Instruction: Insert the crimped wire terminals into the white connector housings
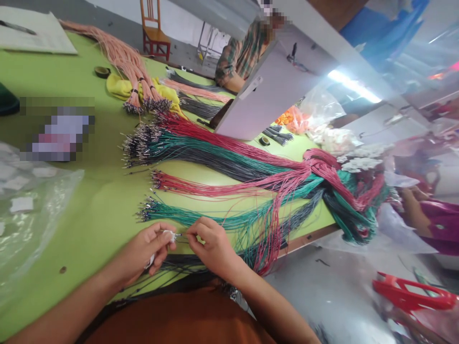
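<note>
Between finger and thumb, my left hand [152,251] grips a small white connector housing [169,235]; another white piece [150,261] shows lower in its palm. My right hand [211,243] pinches a thin dark wire [182,235] whose metal end is at the connector; I cannot tell how far it is in. Just beyond the hands lies a bundle of green wires [201,216] with crimped ends to the left. Behind it are red wires [201,188]. Black wires [179,260] run under and below my hands.
Thick red, green and black bundles trail over the table's right edge [308,236]. Pink wires [118,52] lie on a yellow cloth [120,87]. A clear bag [43,210] of white pieces sits left. A grey panel [265,86] stands behind; a person in plaid [242,52] is beyond it.
</note>
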Demonstrator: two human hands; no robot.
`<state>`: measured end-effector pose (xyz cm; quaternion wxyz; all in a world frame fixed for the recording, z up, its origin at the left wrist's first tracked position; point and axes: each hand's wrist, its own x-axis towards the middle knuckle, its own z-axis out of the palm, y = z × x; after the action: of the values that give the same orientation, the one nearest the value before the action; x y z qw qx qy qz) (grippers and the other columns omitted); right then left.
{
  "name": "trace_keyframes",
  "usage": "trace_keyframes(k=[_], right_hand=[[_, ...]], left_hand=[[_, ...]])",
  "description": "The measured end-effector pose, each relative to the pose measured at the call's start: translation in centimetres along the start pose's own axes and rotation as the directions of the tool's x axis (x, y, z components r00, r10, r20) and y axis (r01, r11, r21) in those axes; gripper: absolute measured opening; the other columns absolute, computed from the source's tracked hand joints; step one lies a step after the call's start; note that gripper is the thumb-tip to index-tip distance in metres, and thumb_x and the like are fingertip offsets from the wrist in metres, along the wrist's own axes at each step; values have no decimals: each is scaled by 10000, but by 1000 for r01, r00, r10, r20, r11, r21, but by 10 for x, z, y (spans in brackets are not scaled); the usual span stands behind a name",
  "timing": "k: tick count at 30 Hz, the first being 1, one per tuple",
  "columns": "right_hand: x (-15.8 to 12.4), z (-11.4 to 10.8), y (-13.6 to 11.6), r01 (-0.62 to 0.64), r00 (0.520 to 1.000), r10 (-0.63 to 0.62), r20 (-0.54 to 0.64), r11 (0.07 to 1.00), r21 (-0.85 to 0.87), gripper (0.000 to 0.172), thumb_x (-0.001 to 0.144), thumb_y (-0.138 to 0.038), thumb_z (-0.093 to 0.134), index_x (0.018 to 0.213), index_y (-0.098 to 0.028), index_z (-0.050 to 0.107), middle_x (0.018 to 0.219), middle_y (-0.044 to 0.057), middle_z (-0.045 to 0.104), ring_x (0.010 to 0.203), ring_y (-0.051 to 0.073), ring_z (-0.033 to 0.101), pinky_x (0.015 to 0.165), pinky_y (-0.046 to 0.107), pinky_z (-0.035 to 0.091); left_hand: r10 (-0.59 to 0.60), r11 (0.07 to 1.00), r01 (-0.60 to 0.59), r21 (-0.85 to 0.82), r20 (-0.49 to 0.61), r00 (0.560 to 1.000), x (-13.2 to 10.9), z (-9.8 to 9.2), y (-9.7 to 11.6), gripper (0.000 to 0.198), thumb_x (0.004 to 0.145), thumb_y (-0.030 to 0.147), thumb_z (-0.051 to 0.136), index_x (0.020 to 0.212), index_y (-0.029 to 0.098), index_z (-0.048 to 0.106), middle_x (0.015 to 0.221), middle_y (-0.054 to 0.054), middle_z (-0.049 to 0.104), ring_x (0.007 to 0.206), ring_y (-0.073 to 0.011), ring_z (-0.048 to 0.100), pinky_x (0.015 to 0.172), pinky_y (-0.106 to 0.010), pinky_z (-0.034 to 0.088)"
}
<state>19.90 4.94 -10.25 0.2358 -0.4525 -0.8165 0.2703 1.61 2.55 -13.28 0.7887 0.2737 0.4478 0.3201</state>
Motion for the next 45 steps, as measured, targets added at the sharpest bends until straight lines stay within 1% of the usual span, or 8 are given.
trace_keyframes(k=[12,17,21,23,27,33,41,45], right_hand=[[3,16,-3,74,997,-74,29,997,0,139,843,-126,520,739,-169,601,692,29,633,678,132,571,668,248,430],[-4,-12,4,-148,983,109,149,948,283,183,881,-248,515,781,-158,639,730,54,675,690,139,622,668,243,468],[-30,-78,21,-472,753,-78,653,628,619,465,849,-556,491,712,-130,618,578,61,654,489,133,617,475,212,468],[-43,-95,23,-569,618,-98,780,629,529,478,869,-558,449,781,-120,617,571,53,642,443,121,594,416,198,439],[-50,-63,11,-223,840,157,519,972,66,193,894,-246,471,822,-147,621,700,39,625,613,117,575,563,215,438],[-41,2,12,193,934,-19,357,868,-457,137,832,-111,499,709,-156,541,745,58,552,700,171,486,658,303,385],[-49,-51,4,-12,939,-11,344,998,64,143,767,-46,450,760,-176,510,679,1,570,617,103,502,607,213,396],[-43,-55,-30,2,838,-247,486,893,450,50,821,-176,549,867,-166,565,719,19,625,644,96,565,649,184,446]], left_hand=[[-11,998,11,68,1,1000,1,1,-3,310,794,452,583,875,158,530,678,25,602,329,-19,380,295,-137,291],[-8,1000,8,5,-9,1000,-2,2,-1,323,803,467,570,903,160,556,678,10,615,336,-36,415,291,-141,327],[-41,969,29,-247,-45,998,-7,-5,13,265,840,420,529,871,164,589,597,38,560,270,-8,292,231,-115,215],[-37,899,22,-437,-27,999,-9,-10,22,190,838,315,538,814,141,609,562,49,506,280,-1,273,233,-106,211],[-12,744,-73,-664,-123,992,-7,-15,33,112,762,130,522,758,102,630,682,-35,579,494,-78,532,392,-157,457],[-23,744,-204,-636,-330,944,-5,-12,37,193,748,31,472,779,124,638,838,-70,665,779,-181,667,654,-287,589],[116,842,-210,-497,-214,970,-14,-22,40,200,866,180,458,764,163,630,415,68,436,251,-34,316,229,-115,297],[72,806,-140,-576,-140,988,-9,-17,32,107,771,125,540,800,134,642,620,0,594,494,-87,579,436,-168,512]])
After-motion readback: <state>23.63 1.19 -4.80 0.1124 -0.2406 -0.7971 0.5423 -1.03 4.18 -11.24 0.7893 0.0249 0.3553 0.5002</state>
